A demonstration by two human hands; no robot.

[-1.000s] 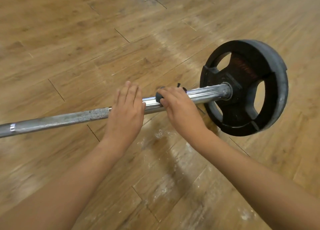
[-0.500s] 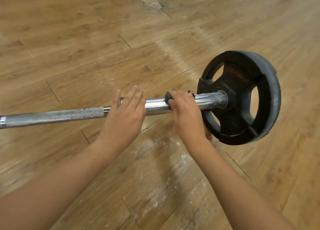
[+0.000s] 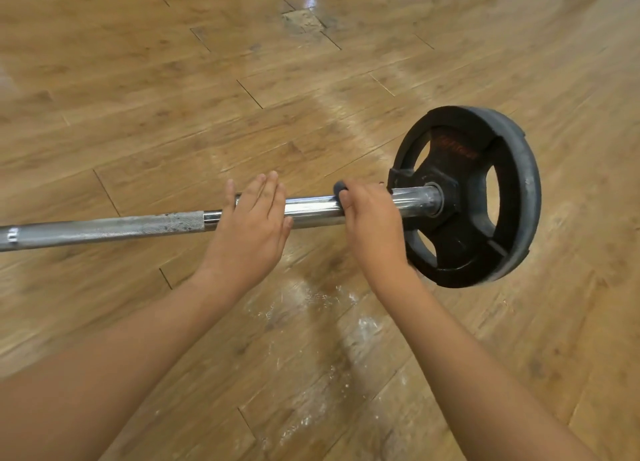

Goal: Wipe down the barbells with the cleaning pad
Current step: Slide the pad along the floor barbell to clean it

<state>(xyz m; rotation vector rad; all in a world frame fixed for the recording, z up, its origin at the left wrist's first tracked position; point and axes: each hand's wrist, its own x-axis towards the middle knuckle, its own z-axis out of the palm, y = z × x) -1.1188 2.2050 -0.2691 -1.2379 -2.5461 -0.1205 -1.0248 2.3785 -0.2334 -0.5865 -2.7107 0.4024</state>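
While left hand [image 3: 252,225] lies flat steadying bar [image 3: 104,228], right hand [image 3: 370,218] grips pad [image 3: 339,187] round it, mid-wipe; next probably a firm slide toward plate [image 3: 485,197].

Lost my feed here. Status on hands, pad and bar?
Left hand flat on barbell. Right hand grips cleaning pad on sleeve beside plate. Nothing blocking the bar.

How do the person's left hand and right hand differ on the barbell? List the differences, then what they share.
The left hand lies flat with straight fingers; the right hand has curled fingers. The left hand holds nothing; the right hand grips the cleaning pad against the bar. The left hand sits farther from the weight plate than the right hand. Both rest on the bar's shiny section.
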